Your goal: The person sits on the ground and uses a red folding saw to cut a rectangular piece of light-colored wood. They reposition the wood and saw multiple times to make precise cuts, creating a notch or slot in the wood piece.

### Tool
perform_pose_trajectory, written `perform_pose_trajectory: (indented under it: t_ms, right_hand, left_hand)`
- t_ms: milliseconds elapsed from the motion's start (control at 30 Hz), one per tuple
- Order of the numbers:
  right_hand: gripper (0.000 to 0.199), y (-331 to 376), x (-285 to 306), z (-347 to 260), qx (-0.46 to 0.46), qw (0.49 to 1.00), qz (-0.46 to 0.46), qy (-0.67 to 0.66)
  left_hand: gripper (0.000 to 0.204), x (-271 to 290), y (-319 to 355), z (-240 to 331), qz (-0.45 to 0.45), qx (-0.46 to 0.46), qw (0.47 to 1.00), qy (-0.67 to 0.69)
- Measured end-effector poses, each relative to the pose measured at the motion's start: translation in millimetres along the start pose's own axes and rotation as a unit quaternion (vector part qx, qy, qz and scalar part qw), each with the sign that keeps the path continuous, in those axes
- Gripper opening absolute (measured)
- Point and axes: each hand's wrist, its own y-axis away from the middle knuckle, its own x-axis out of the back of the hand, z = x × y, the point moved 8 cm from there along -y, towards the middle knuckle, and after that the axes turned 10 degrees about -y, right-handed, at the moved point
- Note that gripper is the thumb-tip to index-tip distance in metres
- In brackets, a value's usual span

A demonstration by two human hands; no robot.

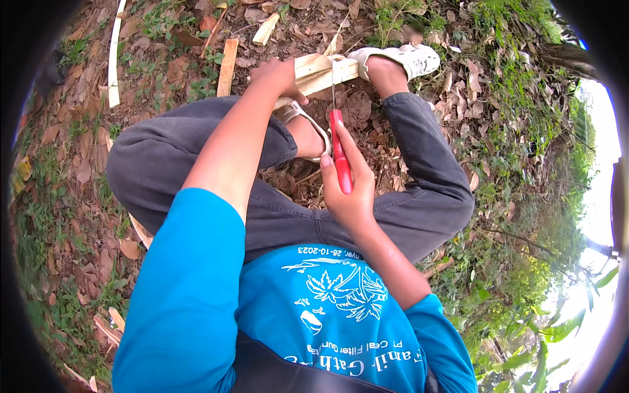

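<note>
Left hand (280, 77) is covering the near end of the pale wood strip (322, 71); its fingertips are curling under and out of sight. Right hand (350, 190) is wrapping the red knife handle (341, 157), hiding its lower end. The knife blade (333, 88) is showing only as a thin line, its tip too fine to make out. The sandal (304, 121) is lying partly behind the left forearm. The fisheye rim is cutting off a long pale slat (114, 56) at the top edge.

Dry brown leaves (85, 170) are lying left of the grey trousers (164, 157); pale wood strips (227, 65) are resting just above them.
</note>
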Motion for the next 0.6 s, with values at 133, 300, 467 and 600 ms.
perform_pose_trajectory:
  t_ms: [133,300,467,600]
  right_hand:
    - [0.056,8.8,46.1,27.5,-0.041,0.995,0.044,-0.076]
    - [0.054,35.0,79.3,13.0,-0.1,0.991,0.034,-0.083]
    - [0.053,74.2,103.6,-26.9,-0.138,0.984,0.044,-0.105]
    - [0.051,44.0,98.3,-8.3,-0.1,0.989,0.05,-0.097]
  left_hand:
    - [0.12,7.5,2.5,-3.0,0.008,0.004,1.0,-0.005]
    - [0.122,0.5,-8.2,-3.1,-0.029,-0.027,0.999,0.004]
    - [0.105,-3.3,-12.2,-6.6,0.02,-0.004,1.0,-0.003]
    - [0.123,-3.5,-3.1,-2.7,0.004,-0.004,1.0,-0.011]
